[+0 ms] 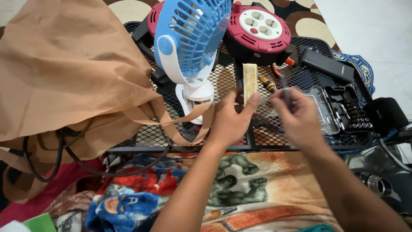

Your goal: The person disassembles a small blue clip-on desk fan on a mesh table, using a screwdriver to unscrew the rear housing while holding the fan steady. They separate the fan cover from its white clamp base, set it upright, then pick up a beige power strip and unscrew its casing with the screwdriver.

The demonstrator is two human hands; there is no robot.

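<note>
My left hand (231,122) pinches a flat cream-coloured strip (249,81) between thumb and fingers and holds it upright over a black mesh table (171,133). My right hand (298,120) is blurred and grips a thin dark tool (285,95) beside the strip. A screwdriver with a yellow and black handle (268,83) lies on the mesh just behind the two hands.
A blue and white clip fan (189,47) stands at the back left. A red and black cable reel (257,28) sits behind. An open bit set case (347,109) lies at the right. A brown paper bag (64,77) with cables fills the left. A printed blanket (171,189) lies below.
</note>
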